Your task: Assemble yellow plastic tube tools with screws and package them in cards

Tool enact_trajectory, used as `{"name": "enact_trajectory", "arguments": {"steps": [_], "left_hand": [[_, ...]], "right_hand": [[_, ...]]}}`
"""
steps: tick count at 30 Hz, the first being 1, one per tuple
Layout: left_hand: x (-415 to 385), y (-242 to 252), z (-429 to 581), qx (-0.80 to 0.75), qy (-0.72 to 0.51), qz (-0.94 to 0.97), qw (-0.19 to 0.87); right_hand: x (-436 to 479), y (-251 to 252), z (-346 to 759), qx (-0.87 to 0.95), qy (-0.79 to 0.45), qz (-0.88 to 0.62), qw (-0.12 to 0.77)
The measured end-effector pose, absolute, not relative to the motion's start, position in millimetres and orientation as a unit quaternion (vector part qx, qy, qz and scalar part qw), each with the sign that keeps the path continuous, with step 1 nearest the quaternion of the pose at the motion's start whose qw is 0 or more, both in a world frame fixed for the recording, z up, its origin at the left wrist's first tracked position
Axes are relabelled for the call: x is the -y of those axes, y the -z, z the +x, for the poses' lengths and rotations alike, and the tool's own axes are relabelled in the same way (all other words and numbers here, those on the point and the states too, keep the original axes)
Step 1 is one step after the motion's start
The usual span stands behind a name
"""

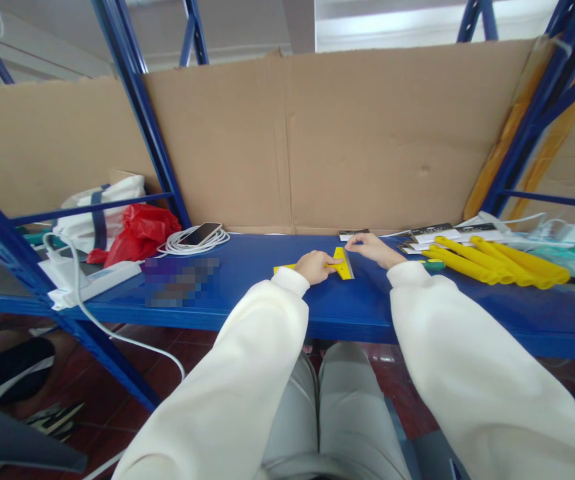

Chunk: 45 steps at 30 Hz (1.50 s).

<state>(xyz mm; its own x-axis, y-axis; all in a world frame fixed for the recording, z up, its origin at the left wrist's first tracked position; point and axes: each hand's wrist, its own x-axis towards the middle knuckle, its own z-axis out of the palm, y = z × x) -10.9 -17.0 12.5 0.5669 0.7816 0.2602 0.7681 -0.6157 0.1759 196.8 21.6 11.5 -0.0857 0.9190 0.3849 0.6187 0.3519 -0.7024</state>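
Observation:
A small yellow scraper [341, 263] with a metal blade edge lies on the blue shelf [267, 293] in front of me. My left hand [312, 266] is curled around its yellow handle and presses it to the shelf. My right hand [372, 249] rests just right of the scraper head, its fingertips touching the top of the blade end; whether it grips is unclear. Both arms wear white sleeves.
A pile of yellow scrapers [497, 261] and black-and-white cards [432, 232] lie at right. A phone on a coiled white cable [198, 237], a red bag [140, 232] and a white power strip [90, 280] sit at left. Cardboard [317, 133] backs the shelf.

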Motion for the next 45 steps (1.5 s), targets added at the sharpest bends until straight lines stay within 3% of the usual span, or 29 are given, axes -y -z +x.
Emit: {"name": "enact_trajectory", "arguments": {"steps": [9,19,25,33,37,45], "left_hand": [[19.6,-13.4,-11.7,-0.414,-0.13,0.9,-0.038],[19.0,-12.2,-11.4,-0.404,-0.132,0.903,-0.06],[16.4,-11.2,-10.1,-0.408,-0.169,0.896,-0.05],[14.5,-14.2,-11.1,-0.481,-0.218,0.848,-0.027],[15.4,-15.2,-12.6,-0.492,-0.22,0.842,-0.016],[17.0,-13.4,-11.6,-0.48,-0.198,0.854,-0.03]], "right_hand": [[-27.0,-1.8,178.3,0.747,-0.145,-0.509,0.402],[-14.8,-2.0,172.3,0.66,-0.278,-0.532,0.451],[-17.5,-1.1,168.2,0.582,-0.324,-0.523,0.532],[-3.0,-13.2,171.6,0.594,-0.441,-0.479,0.473],[6.8,-16.5,170.9,0.616,-0.503,-0.456,0.4],[8.7,-12.6,165.2,0.632,-0.496,-0.454,0.385]]}}
